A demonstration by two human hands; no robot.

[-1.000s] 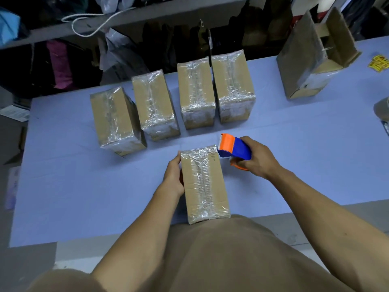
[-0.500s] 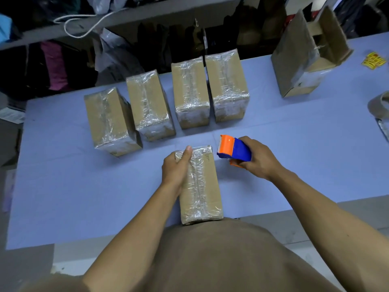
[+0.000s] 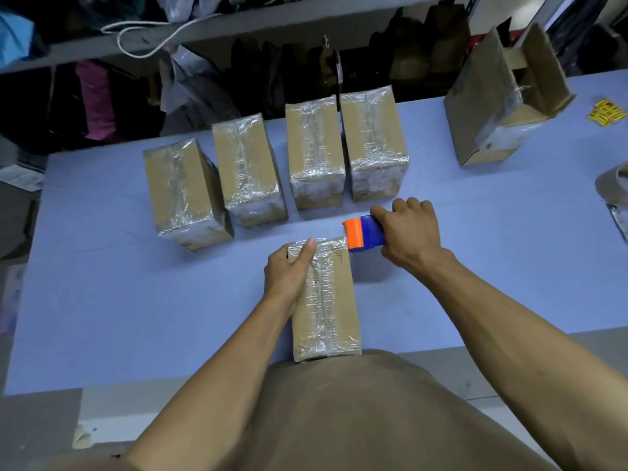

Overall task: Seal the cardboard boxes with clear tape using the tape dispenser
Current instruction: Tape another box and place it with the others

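A small cardboard box with clear tape along its top lies lengthwise near the front edge of the blue table. My left hand rests on the box's far left corner, the thumb pressing the tape on top. My right hand grips the orange and blue tape dispenser, whose orange end touches the box's far right corner. Tape runs across the far end of the box between thumb and dispenser.
Several taped boxes stand in a row at the back of the table. A larger open cardboard box sits at the back right. A tape roll and yellow labels lie at the right edge. Shelves with clutter lie behind.
My left hand moved from the box's left side onto its top far corner. The dispenser rose and shifted to the box's far right corner.
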